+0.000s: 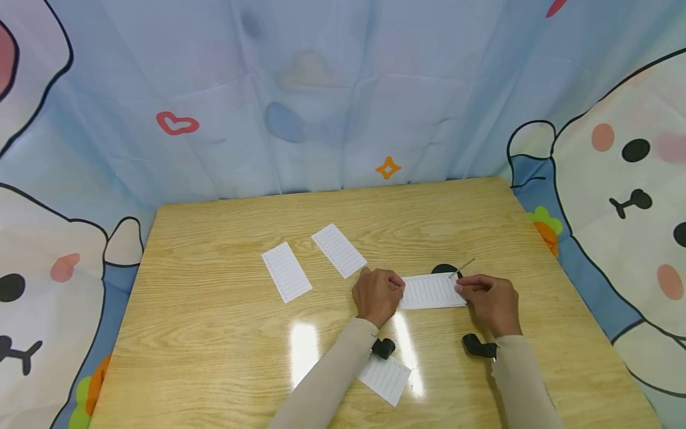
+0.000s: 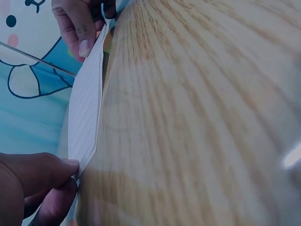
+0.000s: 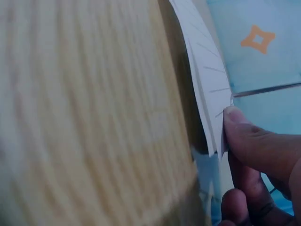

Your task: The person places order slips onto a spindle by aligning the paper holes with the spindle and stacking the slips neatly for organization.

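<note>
A small stack of white lined paper cards [image 1: 433, 292] spans the space between my two hands. My left hand [image 1: 378, 293] pinches its left end; in the left wrist view the thumb [image 2: 47, 170] lies on the top face. My right hand [image 1: 493, 301] pinches the right end between thumb and fingers, where the card edges [image 3: 209, 108] are slightly fanned. A thin metal rod [image 1: 464, 266] sticks up at the cards' far edge, above a black round base [image 1: 443, 269] partly hidden under them. Whether the rod passes through the cards, I cannot tell.
Two lined cards, a left one [image 1: 286, 272] and a right one [image 1: 339, 250], lie apart on the wooden table [image 1: 203, 333]. Another card [image 1: 386, 379] lies near the left forearm, partly covered by it. A patterned curtain [image 1: 321, 89] hangs behind the table.
</note>
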Tool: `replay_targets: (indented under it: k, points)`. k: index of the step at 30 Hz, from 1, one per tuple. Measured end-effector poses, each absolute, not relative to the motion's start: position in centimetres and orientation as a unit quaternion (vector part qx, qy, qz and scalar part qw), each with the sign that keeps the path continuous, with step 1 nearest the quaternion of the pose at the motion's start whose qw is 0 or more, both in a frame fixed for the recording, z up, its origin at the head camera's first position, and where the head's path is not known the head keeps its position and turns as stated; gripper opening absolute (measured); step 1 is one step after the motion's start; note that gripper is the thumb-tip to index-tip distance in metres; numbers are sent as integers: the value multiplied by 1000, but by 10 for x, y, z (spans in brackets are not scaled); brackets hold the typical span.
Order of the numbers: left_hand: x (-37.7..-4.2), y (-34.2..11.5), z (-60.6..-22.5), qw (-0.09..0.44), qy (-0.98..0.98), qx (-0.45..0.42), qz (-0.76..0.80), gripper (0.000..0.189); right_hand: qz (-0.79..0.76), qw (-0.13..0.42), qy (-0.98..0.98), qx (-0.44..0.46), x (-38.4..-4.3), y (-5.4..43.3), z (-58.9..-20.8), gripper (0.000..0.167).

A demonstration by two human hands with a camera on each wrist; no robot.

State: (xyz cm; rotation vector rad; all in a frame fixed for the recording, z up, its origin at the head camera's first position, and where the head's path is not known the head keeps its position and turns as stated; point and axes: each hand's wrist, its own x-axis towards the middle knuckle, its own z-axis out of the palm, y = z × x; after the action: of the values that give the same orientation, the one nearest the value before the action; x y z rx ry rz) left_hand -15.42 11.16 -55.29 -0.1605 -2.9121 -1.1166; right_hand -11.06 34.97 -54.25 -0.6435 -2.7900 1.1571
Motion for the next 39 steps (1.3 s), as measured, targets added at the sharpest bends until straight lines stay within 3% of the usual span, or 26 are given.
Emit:
replay_targets:
  k: [7, 19, 30, 39]
  points:
    - [-155, 96, -549, -6, -921, -50, -387, 8, 369, 41, -904, -212, -106, 351, -547, 25]
    - [-153, 63, -532, 69, -888, -38, -454, 5, 417, 77, -879, -217, -100, 336, -540, 30]
    - [-140, 35, -521, 73, -860, -23, -505, 8, 433, 134, -882, -129, -94, 302, -529, 20]
    - [-129, 20, -518, 72, -853, -24, -517, 8, 453, 110, -882, -64, -93, 277, -525, 16]
